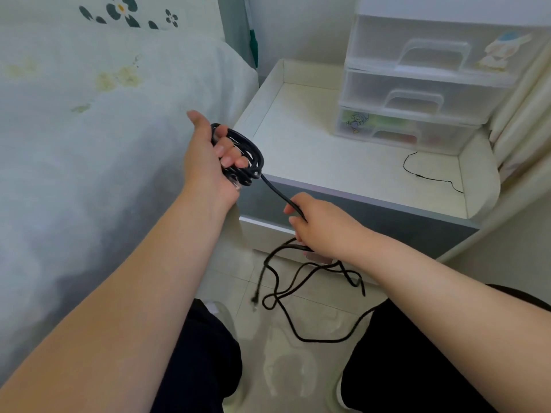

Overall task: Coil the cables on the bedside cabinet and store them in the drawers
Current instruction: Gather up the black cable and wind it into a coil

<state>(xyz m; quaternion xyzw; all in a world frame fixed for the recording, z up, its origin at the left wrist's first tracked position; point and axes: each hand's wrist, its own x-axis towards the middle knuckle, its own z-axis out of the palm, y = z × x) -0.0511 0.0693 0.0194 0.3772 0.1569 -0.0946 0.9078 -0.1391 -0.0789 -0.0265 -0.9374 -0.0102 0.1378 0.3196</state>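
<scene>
Matt black cable [298, 281], translucent plastic drawers [417, 84], glossy floor tiles [298, 368]

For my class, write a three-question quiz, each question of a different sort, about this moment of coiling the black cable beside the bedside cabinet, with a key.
1. True or false: the left hand holds a bundle of loops of the black cable.
2. The right hand grips: A) a drawer handle, B) the straight run of cable leading from the coil, C) nothing.
3. Fill in: the uncoiled rest of the cable hangs down to the ____, while a thin black wire lies on top of the bedside cabinet, in front of the clear plastic drawers.

Key: 1 true; 2 B; 3 floor.
</scene>
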